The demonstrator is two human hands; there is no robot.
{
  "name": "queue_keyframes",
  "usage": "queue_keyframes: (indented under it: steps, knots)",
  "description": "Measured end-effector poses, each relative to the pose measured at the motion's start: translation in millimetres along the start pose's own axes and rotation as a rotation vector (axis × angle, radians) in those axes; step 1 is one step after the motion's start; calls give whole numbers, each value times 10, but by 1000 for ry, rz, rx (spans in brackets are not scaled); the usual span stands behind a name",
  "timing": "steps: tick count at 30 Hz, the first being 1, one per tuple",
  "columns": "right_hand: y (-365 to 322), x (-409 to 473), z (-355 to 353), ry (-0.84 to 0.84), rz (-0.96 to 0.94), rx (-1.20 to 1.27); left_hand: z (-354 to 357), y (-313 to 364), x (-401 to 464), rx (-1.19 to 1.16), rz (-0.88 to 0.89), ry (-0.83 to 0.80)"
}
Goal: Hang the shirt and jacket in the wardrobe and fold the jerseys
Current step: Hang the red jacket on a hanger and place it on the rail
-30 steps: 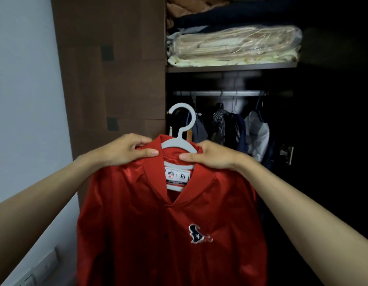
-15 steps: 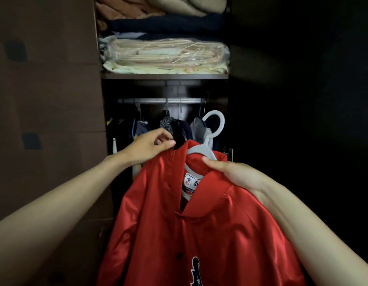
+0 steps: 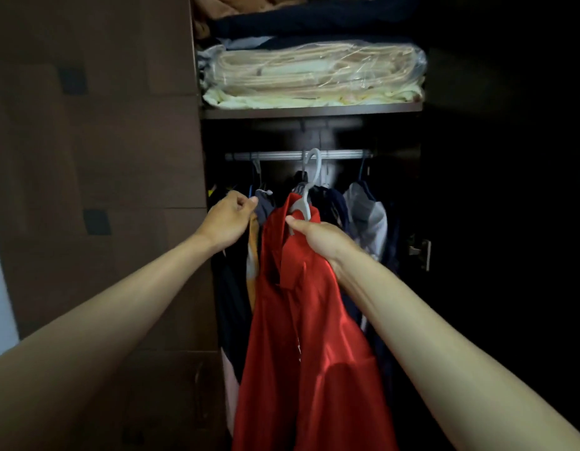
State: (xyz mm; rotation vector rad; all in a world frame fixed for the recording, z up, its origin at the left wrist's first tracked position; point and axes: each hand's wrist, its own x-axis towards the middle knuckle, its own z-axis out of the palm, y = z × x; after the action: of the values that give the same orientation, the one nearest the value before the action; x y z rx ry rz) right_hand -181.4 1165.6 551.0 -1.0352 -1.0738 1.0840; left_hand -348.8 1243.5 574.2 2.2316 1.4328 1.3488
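The right hand point(image 3: 318, 239) is closed around the shoulder of a white plastic hanger point(image 3: 303, 203), thumb pressed on the near side just below its neck, and carries the red satin jacket point(image 3: 301, 336) that drapes from it. The jacket is turned nearly edge-on, its collar at the hand and its length falling straight down toward the near bottom of the view. From that grip the hanger's long neck runs up and away to the hook point(image 3: 314, 157), which sits at the height of the metal rail point(image 3: 295, 155). Whether the hook is already over the rail or just in front of it cannot be told.

The left hand point(image 3: 228, 219), to the left and at about the same depth, pinches the edge of a dark hanging garment point(image 3: 264, 206) between thumb and fingers, apparently holding it leftward to keep a gap open. More clothes point(image 3: 363, 209) hang close on the right.

The move seems to turn on this: the rail lies directly above and slightly beyond the right hand, in line with the hanger's upright neck. So the right hand is the one placed to seat the hook, into the gap between the garments.
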Motion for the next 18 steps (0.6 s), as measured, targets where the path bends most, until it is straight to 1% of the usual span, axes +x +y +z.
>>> queue_keyframes:
  steps: [3,5,8,12,16,18]
  knots:
    - [85,770,216,79,-2,-28,16,-99,173,-23,-15,-22]
    - [157,1349,311,138,-10,-44,79,-141,323,-68,-11,2]
    - [141,2022,448,155,-17,-37,234,-159,584,-97,-18,35]
    - [19,2728,572,197,-81,-201,445,-211,858,-60,-17,44]
    - [-25,3343,583,220,-132,-339,529,-399,1091,-64,-71,51]
    - [17,3583,509,247,-134,-367,519,-496,1163,-66,-98,57]
